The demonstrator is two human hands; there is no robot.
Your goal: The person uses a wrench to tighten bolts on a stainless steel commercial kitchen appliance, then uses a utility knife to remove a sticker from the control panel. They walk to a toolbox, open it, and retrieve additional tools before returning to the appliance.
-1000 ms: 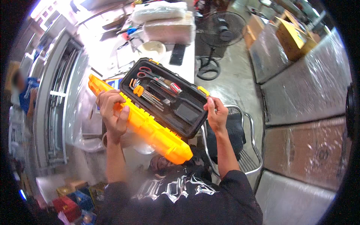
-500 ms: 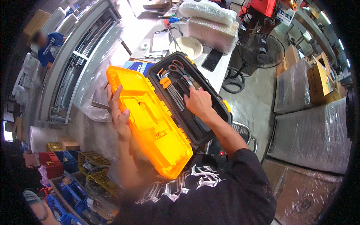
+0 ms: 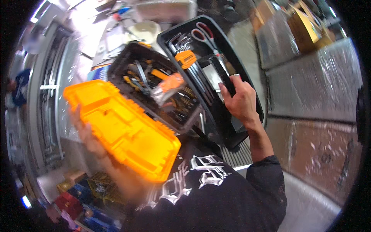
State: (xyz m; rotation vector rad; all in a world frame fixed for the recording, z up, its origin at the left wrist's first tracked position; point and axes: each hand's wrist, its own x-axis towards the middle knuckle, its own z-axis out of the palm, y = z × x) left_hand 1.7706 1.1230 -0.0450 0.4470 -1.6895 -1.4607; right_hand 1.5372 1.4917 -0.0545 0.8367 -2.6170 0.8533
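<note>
My right hand (image 3: 240, 98) is closed on the black middle handle (image 3: 222, 73) of a tool tray (image 3: 227, 133). The tray is raised above and to the right of the toolbox. It carries red-and-grey scissors (image 3: 205, 35), a hex key set in an orange holder (image 3: 186, 59) and other slim tools. Below it, the dark toolbox (image 3: 119, 63) lies open, showing jumbled hand tools and an orange-and-clear packet (image 3: 169, 88). At the left, my blurred left hand (image 3: 89, 139) grips the outer edge of the yellow toolbox lid (image 3: 127, 129); its fingers are partly behind the lid.
Behind the toolbox is a table with a pale bowl (image 3: 143, 31) and a wrapped bundle (image 3: 166, 11). Wrapped stacks (image 3: 313, 87) and an open carton (image 3: 305, 29) line the right. Coloured crates (image 3: 69, 203) stand at lower left. A blurred person (image 3: 21, 87) is at far left.
My right hand has lifted the tray out of the toolbox and to the right, uncovering the tools beneath. The view has shifted; my left hand stays on the lid.
</note>
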